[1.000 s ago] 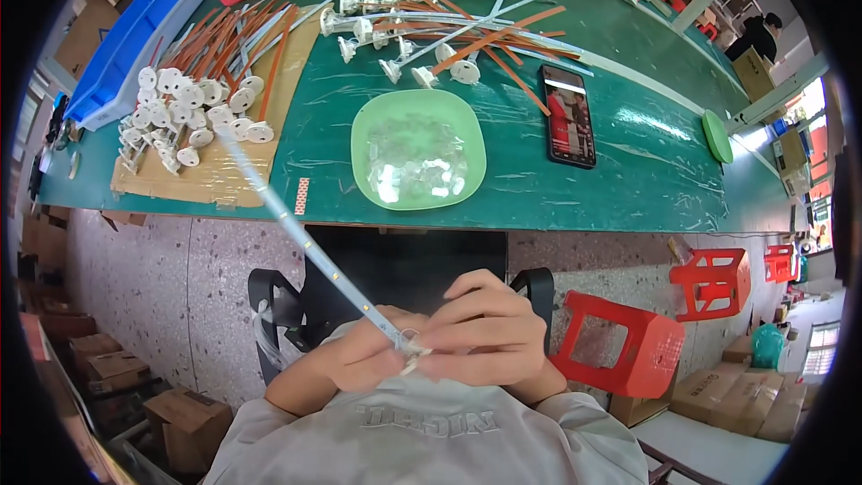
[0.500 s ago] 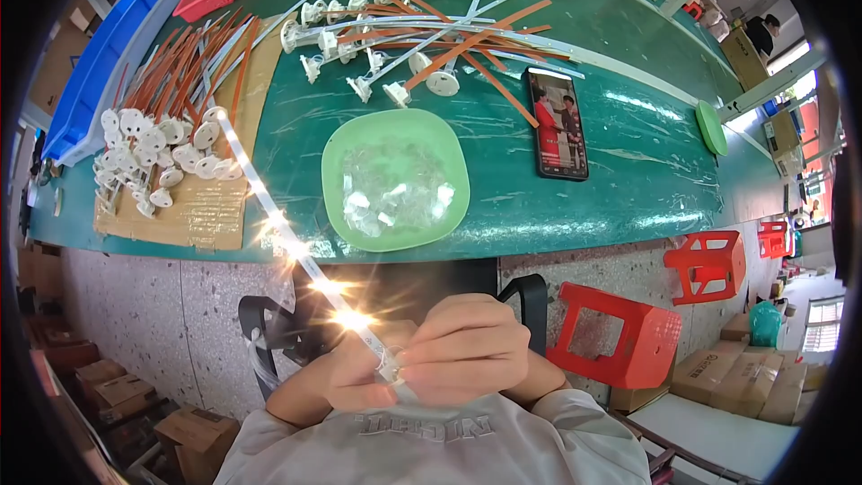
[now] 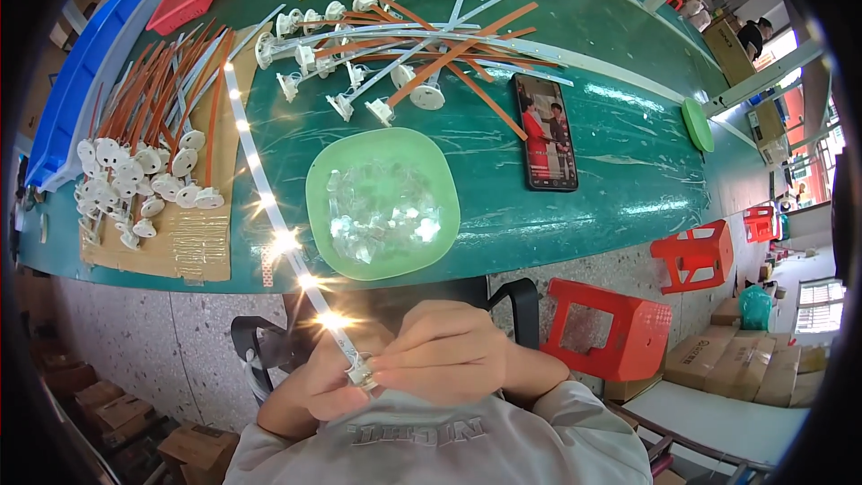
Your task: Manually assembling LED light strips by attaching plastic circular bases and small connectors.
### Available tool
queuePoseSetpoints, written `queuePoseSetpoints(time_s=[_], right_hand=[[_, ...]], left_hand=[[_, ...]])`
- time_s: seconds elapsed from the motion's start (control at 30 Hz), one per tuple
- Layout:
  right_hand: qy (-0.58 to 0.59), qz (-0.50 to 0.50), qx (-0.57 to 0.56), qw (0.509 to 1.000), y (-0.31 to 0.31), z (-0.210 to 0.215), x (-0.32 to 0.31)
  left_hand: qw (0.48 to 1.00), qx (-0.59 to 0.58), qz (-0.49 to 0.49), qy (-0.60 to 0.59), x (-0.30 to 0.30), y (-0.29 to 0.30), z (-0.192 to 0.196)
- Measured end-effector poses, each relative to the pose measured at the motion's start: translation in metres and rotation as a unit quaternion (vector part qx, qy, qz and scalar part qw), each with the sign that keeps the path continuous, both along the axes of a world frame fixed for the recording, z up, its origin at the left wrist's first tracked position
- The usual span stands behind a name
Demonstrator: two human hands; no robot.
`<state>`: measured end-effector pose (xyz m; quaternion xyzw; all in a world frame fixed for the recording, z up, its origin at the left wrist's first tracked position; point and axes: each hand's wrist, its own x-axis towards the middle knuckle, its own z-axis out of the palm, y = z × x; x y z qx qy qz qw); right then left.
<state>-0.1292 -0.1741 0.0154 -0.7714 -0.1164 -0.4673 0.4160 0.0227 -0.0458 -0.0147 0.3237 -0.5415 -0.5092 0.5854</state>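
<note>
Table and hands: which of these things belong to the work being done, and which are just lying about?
In use: lit light strip, held by left hand and right hand; green bowl of clear parts; capped strips.
Lying about: phone, red stools, cardboard boxes.

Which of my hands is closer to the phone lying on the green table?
Right. Your right hand is below the phone, slightly to its left. Your left hand is farther left and lower, holding the lit strip's end with the right.

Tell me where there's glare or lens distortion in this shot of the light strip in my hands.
Head view: the lit light strip blooms into starry glare, strongest just above the left hand and right hand; the green table shows soft sheen; its straight edges bow toward the rim, and the corners are black from the fisheye.
</note>
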Motion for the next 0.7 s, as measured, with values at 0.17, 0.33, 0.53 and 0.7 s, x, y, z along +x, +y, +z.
queuePoseSetpoints(time_s=[0.17,0.33,0.53,0.7], right_hand=[[-0.026,-0.063,-0.006,0.998,0.008,-0.004,0.004],[0.035,-0.147,-0.038,0.988,-0.025,-0.001,-0.021],[0.102,-0.259,-0.108,0.954,-0.063,-0.004,-0.035],[0.103,-0.366,-0.165,0.91,-0.092,0.006,-0.04]], left_hand=[[0.999,-0.028,0.018,-0.027,0.003,-0.003,0.001],[0.991,-0.061,0.044,-0.108,0.032,-0.013,0.013],[0.958,-0.032,0.279,-0.065,0.058,-0.021,0.005],[0.959,0.02,0.278,-0.054,0.071,-0.031,-0.002]])
